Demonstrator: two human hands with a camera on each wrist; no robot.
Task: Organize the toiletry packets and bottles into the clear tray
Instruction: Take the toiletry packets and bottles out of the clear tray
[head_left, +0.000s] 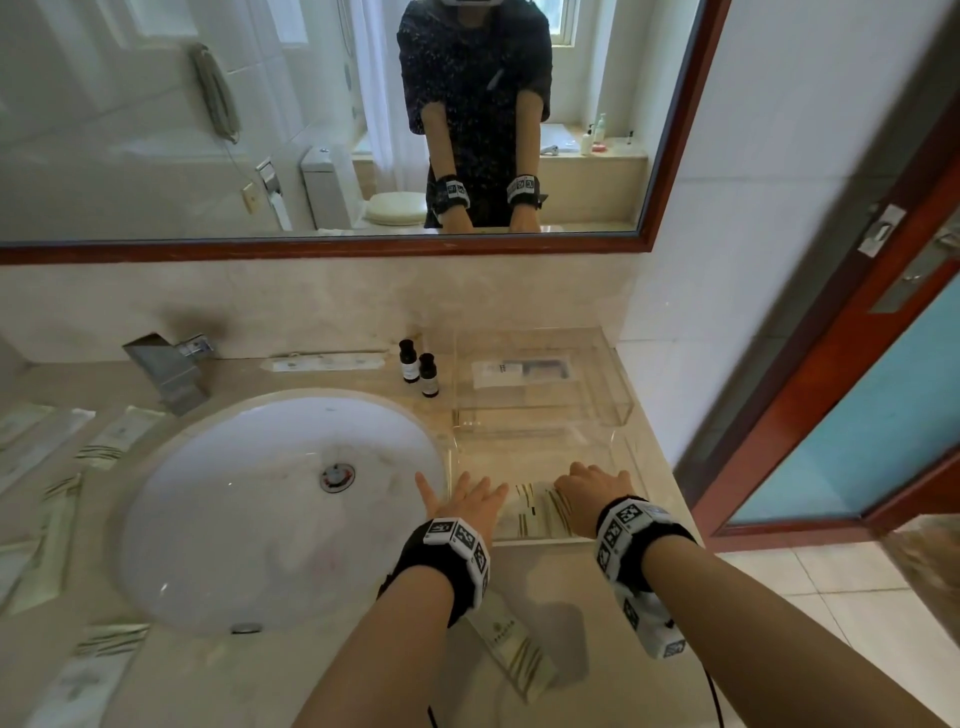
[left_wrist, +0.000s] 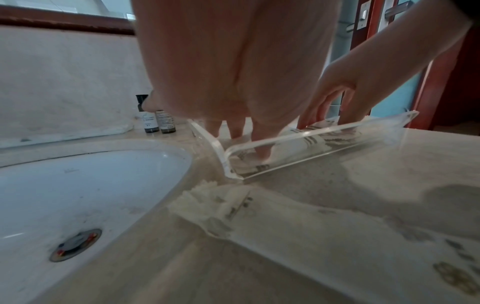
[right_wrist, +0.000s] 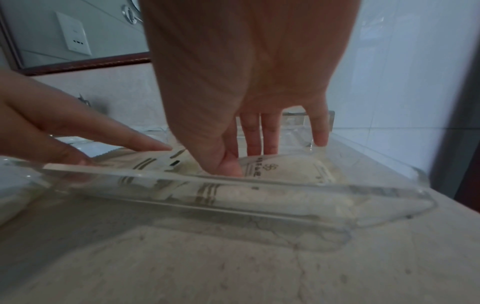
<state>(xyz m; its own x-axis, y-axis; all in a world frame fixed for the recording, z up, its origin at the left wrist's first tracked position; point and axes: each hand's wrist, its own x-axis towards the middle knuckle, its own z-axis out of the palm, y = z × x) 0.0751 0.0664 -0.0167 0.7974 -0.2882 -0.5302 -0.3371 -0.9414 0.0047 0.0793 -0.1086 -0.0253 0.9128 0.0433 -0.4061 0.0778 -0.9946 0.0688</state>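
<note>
Closest to the camera, on the counter by the left wrist, one toiletry packet (head_left: 514, 649) lies outside the tray, partly under the forearm. Just past it both hands are down in the clear tray (left_wrist: 324, 139), settling the packets (right_wrist: 233, 193) already lying there. Left hand (head_left: 462, 501) has its fingers straight and spread, fingertips pressing on a packet, gripping nothing. Right hand (head_left: 589, 493) looks like it's pinching a packet between thumb and fingers, but the tray wall blurs it. I'd guess next is grabbing the loose packet, then the two small bottles (head_left: 418, 366) standing by the back wall. More packets (head_left: 57, 462) sit left of the sink (head_left: 208, 493), smeared at the frame edge. Farther back there's a second clear box (head_left: 540, 379) with something flat inside, can't make out what.
</note>
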